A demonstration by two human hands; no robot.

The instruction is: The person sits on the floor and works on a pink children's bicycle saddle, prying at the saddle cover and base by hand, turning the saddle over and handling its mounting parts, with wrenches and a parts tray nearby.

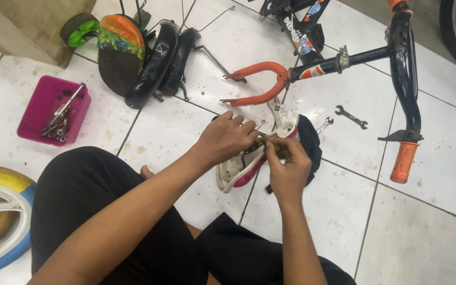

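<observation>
Both hands met over an upturned saddle [238,170] on the floor: left hand [227,138] gripped its rails from above, right hand [287,164] pinched a small fitting, saddle's long axis running diagonally between them.

- Both arms are bare from the upper arm down to the wrist; no sleeve shows anywhere in view.
- The left hand [227,138] is bare: no glove, no ring and no watch or band at the wrist.
- The right hand [287,168] is likewise bare, with nothing worn on its fingers or wrist.
- The legs are covered by plain black shorts [133,221] of a matte cloth, without print or stripe.
</observation>
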